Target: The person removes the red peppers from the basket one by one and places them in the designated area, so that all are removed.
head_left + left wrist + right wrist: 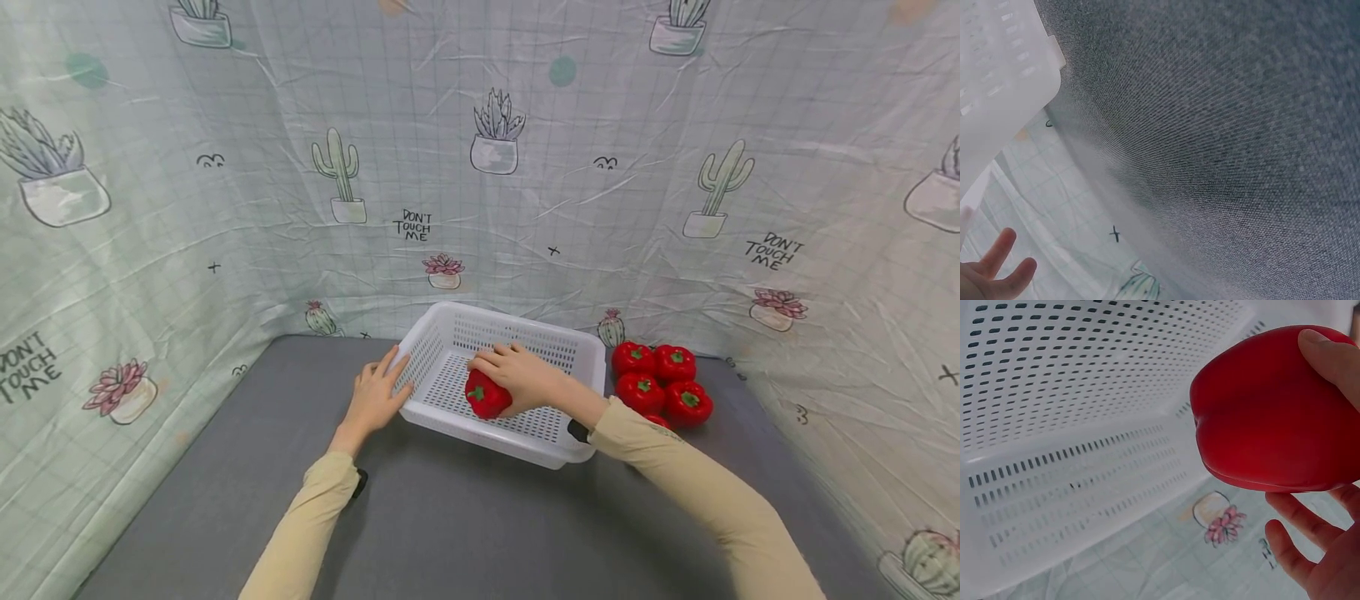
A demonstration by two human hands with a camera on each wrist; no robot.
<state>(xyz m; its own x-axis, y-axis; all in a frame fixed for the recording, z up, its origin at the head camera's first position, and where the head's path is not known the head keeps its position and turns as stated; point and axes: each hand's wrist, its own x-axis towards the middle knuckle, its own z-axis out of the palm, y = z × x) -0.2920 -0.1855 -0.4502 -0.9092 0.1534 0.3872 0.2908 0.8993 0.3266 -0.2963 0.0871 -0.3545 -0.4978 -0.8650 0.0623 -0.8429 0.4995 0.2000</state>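
A red bell pepper (486, 395) with a green stem is gripped by my right hand (522, 379), above the inside of a white perforated basket (480, 435). In the right wrist view, the thumb and fingers curl round the red bell pepper (1272, 419), and the basket's slotted walls (1079, 506) show beyond it. My left hand (375, 396) rests with spread fingers at the basket's left rim. The left wrist view shows part of the left hand (997, 275) below the basket's outer wall (1004, 106); the contact itself is out of sight there.
Several more red bell peppers (663, 383) stand in a cluster right of the basket, one partly hidden by the right sleeve. The grey table (465, 533) is bounded at the back and sides by a cactus-print curtain (525, 208).
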